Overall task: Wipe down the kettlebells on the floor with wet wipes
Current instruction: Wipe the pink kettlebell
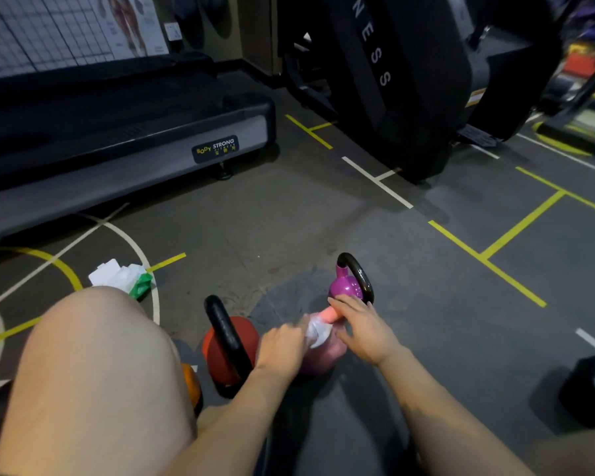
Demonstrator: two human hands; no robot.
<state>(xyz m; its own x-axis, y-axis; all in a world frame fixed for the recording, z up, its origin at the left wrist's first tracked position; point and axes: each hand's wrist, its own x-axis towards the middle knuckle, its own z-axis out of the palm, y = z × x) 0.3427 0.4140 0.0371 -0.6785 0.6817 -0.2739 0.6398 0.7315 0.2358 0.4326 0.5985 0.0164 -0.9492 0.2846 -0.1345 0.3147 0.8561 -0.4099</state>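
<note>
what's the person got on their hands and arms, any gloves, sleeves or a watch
Nothing worn that shows. The left hand and right hand are bare, with no gloves and no rings that I can make out on the fingers. The left forearm and right forearm are bare down to the frame's edge: no sleeves, watch or wristbands in view.

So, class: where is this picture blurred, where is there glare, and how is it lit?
Head view: dim overall; motion blur smears the left hand and crumpled white wet wipe; a highlight glints on the glossy magenta kettlebell; the top right corner is smeared too.
</note>
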